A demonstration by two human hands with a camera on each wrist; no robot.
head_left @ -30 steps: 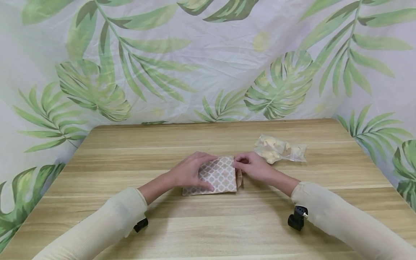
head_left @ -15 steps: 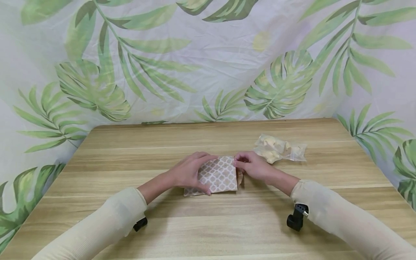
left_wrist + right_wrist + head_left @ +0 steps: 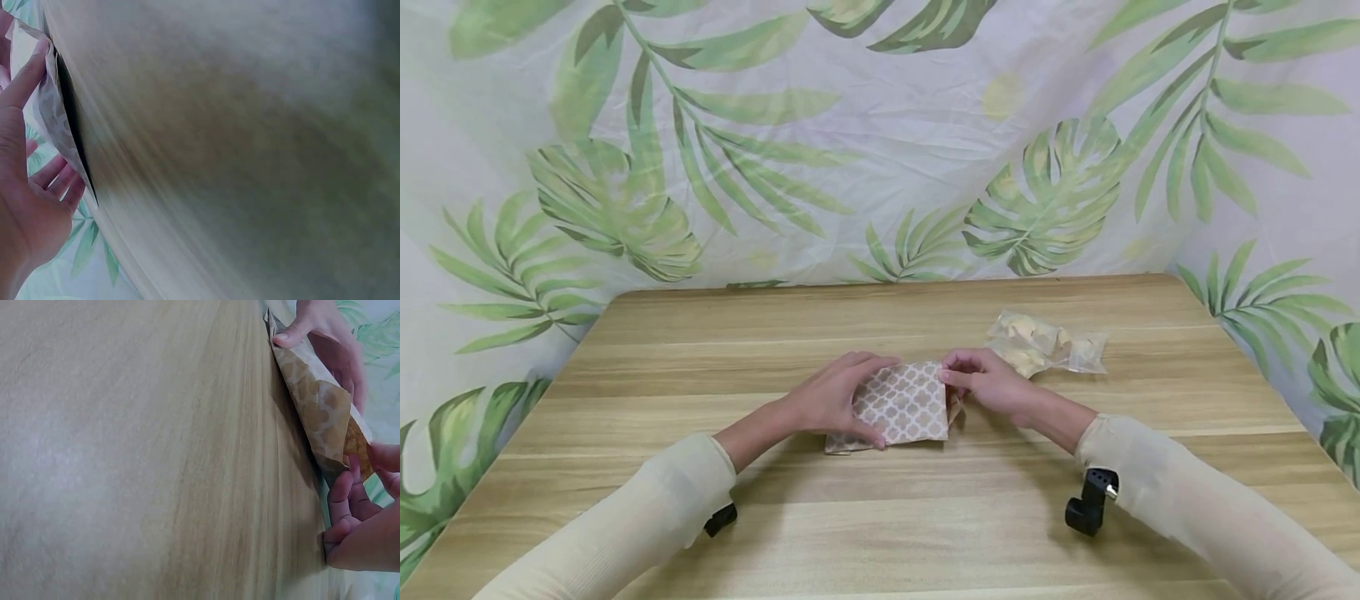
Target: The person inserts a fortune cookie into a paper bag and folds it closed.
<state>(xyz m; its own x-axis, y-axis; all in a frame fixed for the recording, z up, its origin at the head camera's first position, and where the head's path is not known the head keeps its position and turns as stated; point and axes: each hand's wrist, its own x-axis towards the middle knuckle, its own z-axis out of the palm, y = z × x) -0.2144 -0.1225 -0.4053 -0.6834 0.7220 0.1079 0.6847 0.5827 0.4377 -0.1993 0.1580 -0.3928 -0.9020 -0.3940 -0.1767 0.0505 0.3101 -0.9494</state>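
A brown paper bag (image 3: 904, 403) with a white lattice print lies on its side on the table, its mouth toward the right. My left hand (image 3: 833, 398) grips it across the width, thumb at the near edge and fingers at the far edge. At the mouth, my right hand (image 3: 987, 383) pinches the upper rim between thumb and index finger. In the right wrist view, the bag's folded side (image 3: 315, 412) and part of its brown inside show, with the other right fingers curled by the opening. Only the patterned side of the bag (image 3: 53, 106) shows in the left wrist view.
Clear plastic packets (image 3: 1045, 342) with pale yellowish pieces in them lie behind the right hand. The wooden table (image 3: 880, 525) reaches back to a leaf-printed cloth (image 3: 895, 150). Black wrist cameras hang below both cream sleeves.
My left thumb has slid slightly left along the bag's near edge. The bag's mouth end has shifted slightly right, and my right hand keeps its pinch there.
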